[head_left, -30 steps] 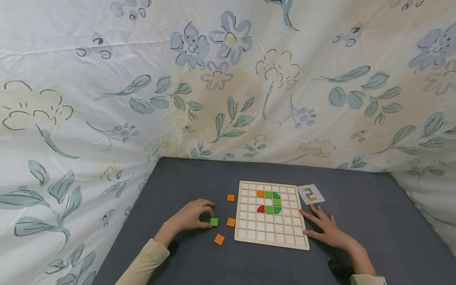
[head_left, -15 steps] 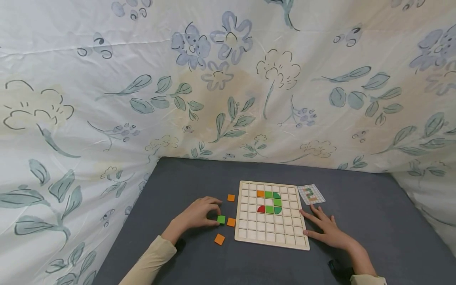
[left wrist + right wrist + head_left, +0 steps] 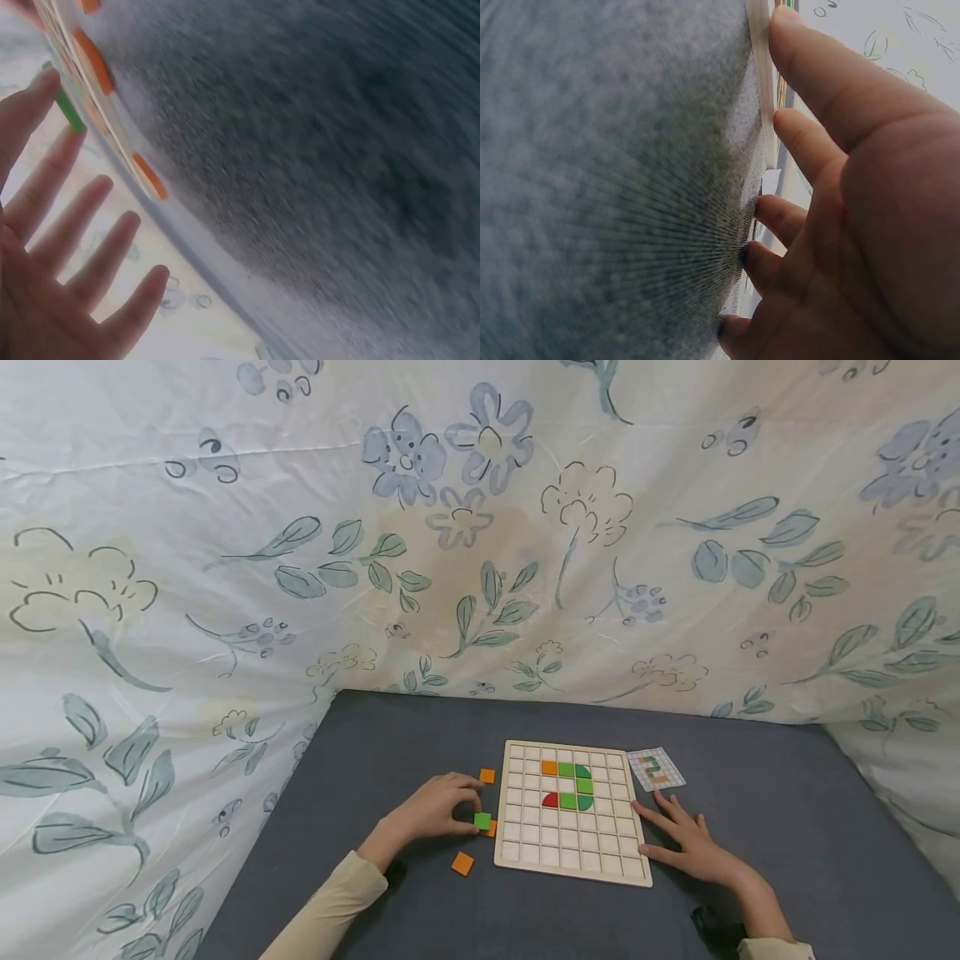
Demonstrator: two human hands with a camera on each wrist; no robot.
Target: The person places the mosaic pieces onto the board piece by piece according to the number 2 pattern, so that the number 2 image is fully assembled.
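Head view: low in the frame, left of centre, the left hand (image 3: 431,814) pinches a green square tile (image 3: 482,820) between thumb and fingertips, right at the left edge of the wooden grid board (image 3: 525,852). The tile partly covers an orange tile (image 3: 491,829) lying beside that edge. On the board, orange, green and red pieces (image 3: 567,785) already fill some cells in the upper middle. The right hand (image 3: 690,843) lies flat with spread fingers against the board's lower right corner, grasping nothing, apparently steadying it. A small pattern card (image 3: 655,768) lies just beyond the board's upper right corner.

To do this step well, I would judge it best to lift the tile over the raised rim, not drag it, keep it flat and square to the cell lines, and check its cell against the card while the right hand holds the board firm.

Left wrist view: blurred. The fingers (image 3: 45,195) show extended at lower left, with a green edge (image 3: 66,105) at the topmost fingertip; the grip itself is not clear here.

Right wrist view: the fingers (image 3: 832,90) are straight and relaxed, pressed along the board's pale edge (image 3: 759,82).

The table (image 3: 390,743) is covered in dark grey felt-like fabric. Two more loose orange tiles (image 3: 462,863) lie on it left of the board. A pale floral sheet (image 3: 480,527) hangs behind and at both sides, hiding the room.
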